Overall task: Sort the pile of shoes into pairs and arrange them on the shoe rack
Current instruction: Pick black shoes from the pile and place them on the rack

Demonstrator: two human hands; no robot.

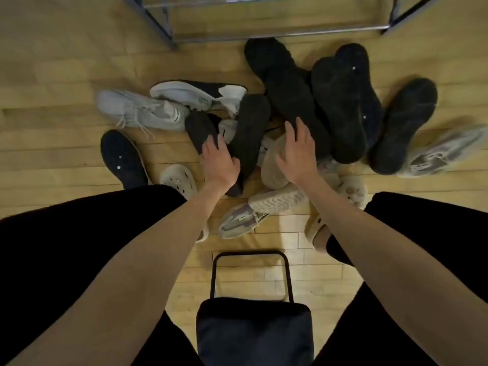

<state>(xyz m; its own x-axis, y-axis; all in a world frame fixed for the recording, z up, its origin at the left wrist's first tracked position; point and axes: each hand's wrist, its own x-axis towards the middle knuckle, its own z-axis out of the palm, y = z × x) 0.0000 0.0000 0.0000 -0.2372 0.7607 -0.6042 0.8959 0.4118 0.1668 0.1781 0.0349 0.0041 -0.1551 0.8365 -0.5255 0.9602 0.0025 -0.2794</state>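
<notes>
A pile of shoes lies on the wood floor in front of the metal shoe rack [277,33]. Several black shoes lie sole-up [340,107]. A grey sneaker [142,112] and a black-and-white sneaker [200,95] sit at the left. Beige clogs [179,178] and a tan shoe [277,165] lie near me. My left hand [219,162] rests on a black shoe [249,133] in the pile's middle, fingers spread. My right hand [297,151] touches another upturned black shoe [290,99] with straight fingers.
A black stool frame [250,262] with a dark cushion [253,331] stands between my legs. A lone black shoe [122,159] lies at the left by my knee. A grey patterned sneaker [443,151] lies at the far right. The floor spreads to the left.
</notes>
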